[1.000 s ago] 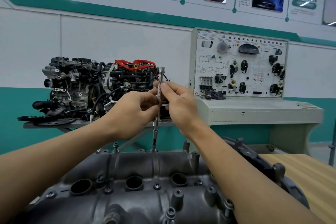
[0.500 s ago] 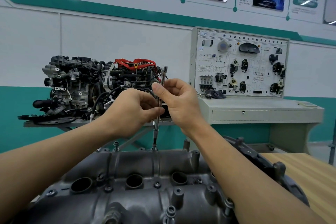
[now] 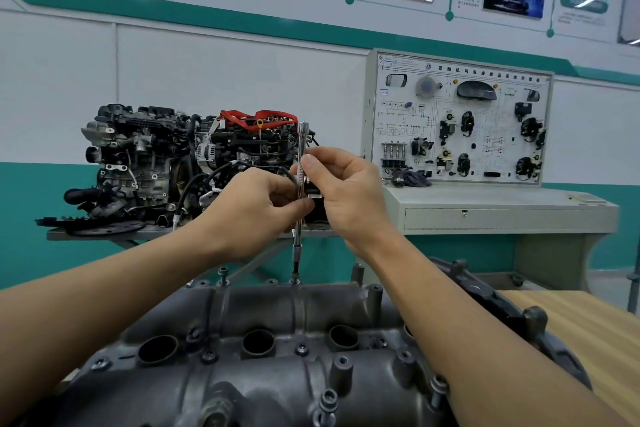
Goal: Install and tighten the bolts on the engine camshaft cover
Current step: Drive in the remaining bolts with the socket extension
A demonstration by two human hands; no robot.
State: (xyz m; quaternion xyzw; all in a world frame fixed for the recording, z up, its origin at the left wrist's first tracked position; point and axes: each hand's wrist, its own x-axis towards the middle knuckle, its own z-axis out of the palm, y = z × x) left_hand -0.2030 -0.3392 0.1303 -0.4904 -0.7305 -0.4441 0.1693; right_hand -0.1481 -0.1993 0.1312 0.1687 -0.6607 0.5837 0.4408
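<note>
The dark grey camshaft cover [image 3: 263, 308] fills the lower view, with three round wells and several bolts seated along it. A slim metal driver [image 3: 300, 156] stands upright, its tip on a bolt [image 3: 295, 277] at the cover's far edge. My left hand [image 3: 252, 211] pinches the shaft low down. My right hand [image 3: 343, 191] grips the knurled part higher up, thumb against it. Another bolt [image 3: 223, 272] stands raised to the left on the same edge.
A display engine [image 3: 180, 163] with red parts sits on a stand behind the cover. A white training panel [image 3: 460, 121] on a grey cabinet is at the right. The wooden tabletop [image 3: 588, 329] shows at the lower right.
The fingers of both hands have shifted around the driver shaft, turning it. The driver stays upright on the same far-edge bolt.
</note>
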